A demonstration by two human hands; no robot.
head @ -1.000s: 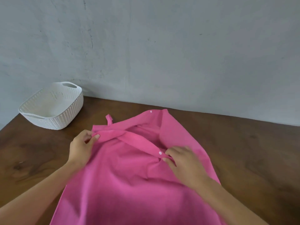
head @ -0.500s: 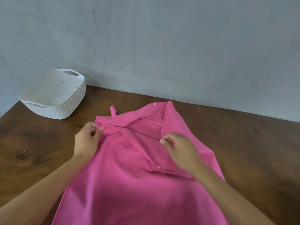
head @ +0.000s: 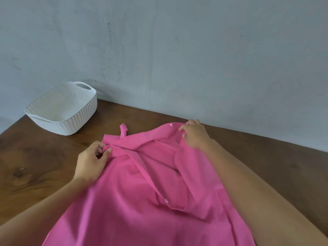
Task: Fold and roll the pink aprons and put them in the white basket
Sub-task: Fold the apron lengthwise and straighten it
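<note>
At far left, white basket (head: 79, 118): it sits against the wall on the wooden table (head: 35, 157), well apart from the cloth. We see nothing pink in it.
left hand (head: 90, 160): thumb and fingertips are clamped on the top-left corner of the pink apron (head: 138, 210), the same corner they pinched a second ago. We read this hand as the anchor.
tie loop (head: 123, 130): a short pink loop pokes out past the top edge, just beyond the left hand, and lies flat on the wood.
pink apron: it lies spread on the table in front of us, its lower part running out of view toward us. The top is rumpled, and the right side flap is turned over onto the middle.
strap (head: 142, 172): it lies loose on a diagonal across the bib and ends at a white snap (head: 166, 200). A second ago the right hand was on it; now nothing touches it.
right hand (head: 193, 135): this is the change. It has left the middle of the cloth and reached to the far top-right corner, just beside a second snap (head: 171, 124). Its fingers are bent over the edge and seem to pinch the fabric, though the thumb is partly hidden.
meaning for the task: with both top corners held, we judge that the top edge can be pulled taut and squared for a first fold. Folding has barely begun, and rolling and the basket are not yet reached.
</note>
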